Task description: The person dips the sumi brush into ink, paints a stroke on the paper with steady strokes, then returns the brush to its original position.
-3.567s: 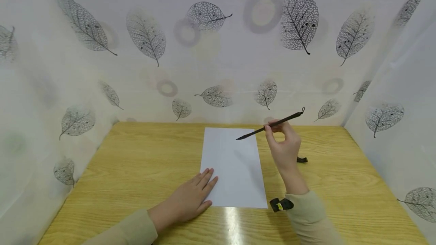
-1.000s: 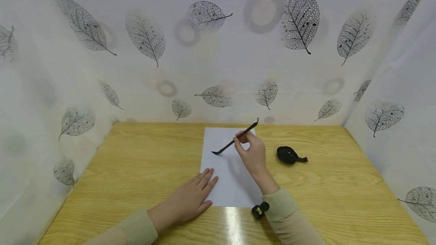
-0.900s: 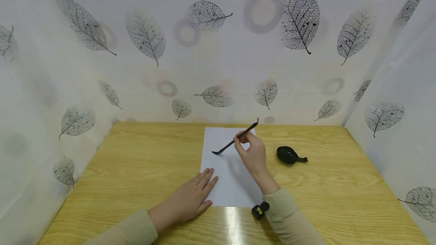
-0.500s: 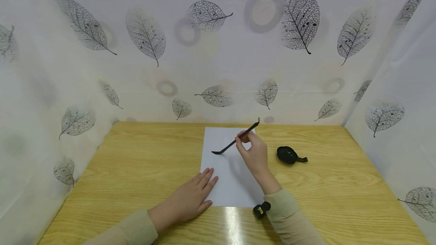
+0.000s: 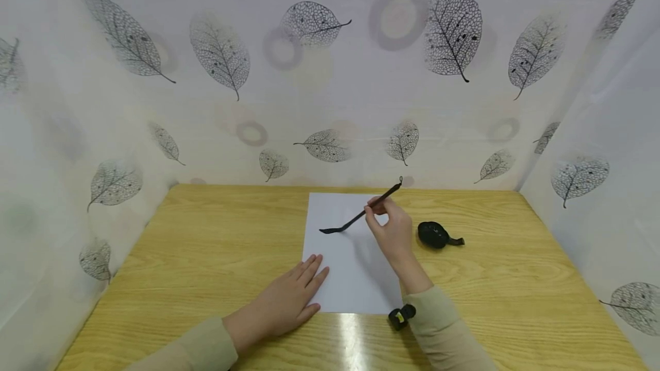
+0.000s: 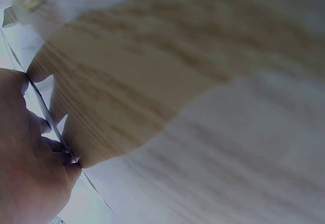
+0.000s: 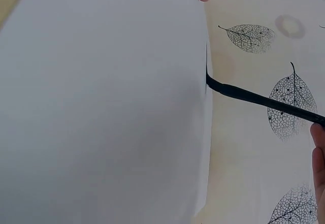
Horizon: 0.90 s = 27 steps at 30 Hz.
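1. Right hand [image 5: 394, 233] has a proper pinch on a black brush [image 5: 354, 220], thumb and fingertips closed on the shaft with no slack.
2. Brush is over the upper half of the white paper [image 5: 356, 279], leaning, looped end up to the right, tip bent against the sheet at a short dark stroke [image 5: 327, 231].
3. Left hand [image 5: 289, 299] is lying flat, fingers pretty straight, on the sheet's lower left edge. Not gripping anything, just resting there.
4. Little black dish [image 5: 433, 235] with a stubby handle sits on the wooden table [image 5: 206, 245], right of the paper, near the right hand.
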{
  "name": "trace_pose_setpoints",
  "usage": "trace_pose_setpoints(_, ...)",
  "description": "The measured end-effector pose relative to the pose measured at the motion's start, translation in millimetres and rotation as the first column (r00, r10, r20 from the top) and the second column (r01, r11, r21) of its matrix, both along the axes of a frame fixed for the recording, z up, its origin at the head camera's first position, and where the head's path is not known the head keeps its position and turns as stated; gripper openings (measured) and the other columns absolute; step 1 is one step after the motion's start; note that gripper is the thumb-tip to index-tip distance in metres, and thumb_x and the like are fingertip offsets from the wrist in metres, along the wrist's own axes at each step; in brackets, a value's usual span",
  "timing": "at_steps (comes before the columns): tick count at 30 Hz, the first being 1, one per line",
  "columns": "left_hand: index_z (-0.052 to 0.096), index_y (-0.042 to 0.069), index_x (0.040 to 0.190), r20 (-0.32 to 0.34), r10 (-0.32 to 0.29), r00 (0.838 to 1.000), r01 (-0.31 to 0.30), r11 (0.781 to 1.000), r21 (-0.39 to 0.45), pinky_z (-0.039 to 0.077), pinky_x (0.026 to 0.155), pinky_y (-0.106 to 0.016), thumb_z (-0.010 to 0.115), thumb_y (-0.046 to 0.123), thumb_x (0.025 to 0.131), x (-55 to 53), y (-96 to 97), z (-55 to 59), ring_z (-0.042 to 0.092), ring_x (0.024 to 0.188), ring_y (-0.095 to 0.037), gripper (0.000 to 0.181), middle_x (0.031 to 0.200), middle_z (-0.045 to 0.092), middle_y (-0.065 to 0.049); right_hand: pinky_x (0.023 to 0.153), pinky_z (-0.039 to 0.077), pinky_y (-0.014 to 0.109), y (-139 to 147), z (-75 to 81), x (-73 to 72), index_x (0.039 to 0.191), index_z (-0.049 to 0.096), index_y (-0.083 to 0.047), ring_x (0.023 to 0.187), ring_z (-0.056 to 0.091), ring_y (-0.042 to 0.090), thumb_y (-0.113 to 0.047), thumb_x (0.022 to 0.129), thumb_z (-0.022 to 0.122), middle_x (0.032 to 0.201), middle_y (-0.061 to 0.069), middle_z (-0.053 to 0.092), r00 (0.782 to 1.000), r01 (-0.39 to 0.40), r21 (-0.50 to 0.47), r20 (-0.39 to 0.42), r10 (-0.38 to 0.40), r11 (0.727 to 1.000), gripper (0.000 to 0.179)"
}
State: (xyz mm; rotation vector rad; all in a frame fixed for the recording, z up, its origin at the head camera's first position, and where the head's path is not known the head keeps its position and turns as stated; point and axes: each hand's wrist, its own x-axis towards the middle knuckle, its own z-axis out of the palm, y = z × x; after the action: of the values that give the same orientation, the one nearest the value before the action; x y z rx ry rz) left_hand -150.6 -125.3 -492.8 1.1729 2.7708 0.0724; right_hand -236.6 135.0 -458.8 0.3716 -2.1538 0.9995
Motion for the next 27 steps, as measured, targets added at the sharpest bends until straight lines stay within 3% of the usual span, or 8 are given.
trace_pose_setpoints(21,0.034,0.004,0.165,-0.015,-0.015,1.000,0.015,1.000,0.013,0.034,0.131,-0.047,0.046,0.042,0.112,0.3,-0.7,0.2,0.027,0.163,-0.036,0.066,0.175,0.025,-0.023,0.070,0.063,0.051,44.3,-1.6,6.4,0.100,0.074,0.003,0.077,0.077,0.034,0.001,0.090,0.079,0.089,0.019,0.079,0.996,0.091,-0.014,0.020,-0.091,0.996,0.012)
trace_pose_setpoints(23,0.034,0.004,0.165,-0.016,-0.017,1.000,0.017,1.000,0.014,0.034,0.131,-0.047,0.046,0.042,0.112,0.2,-0.8,-0.3,0.027,0.163,-0.036,0.066,0.175,0.025,-0.023,0.069,0.063,0.048,49.0,-2.1,7.1,0.100,0.074,0.003,0.076,0.077,0.034,0.002,0.090,0.080,0.089,0.018,0.079,0.995,0.103,-0.008,0.012,-0.103,0.995,0.012)
trace_pose_setpoints(27,0.034,0.004,0.166,-0.019,-0.018,1.000,0.018,1.000,0.013,0.034,0.131,-0.046,0.046,0.042,0.112,-0.3,-0.8,-1.2,0.027,0.163,-0.036,0.066,0.175,0.025,-0.023,0.064,0.057,0.021,58.1,-3.3,9.5,0.100,0.073,0.004,0.075,0.077,0.034,0.003,0.089,0.080,0.088,0.018,0.079,0.993,0.115,-0.017,0.015,-0.114,0.993,0.013)
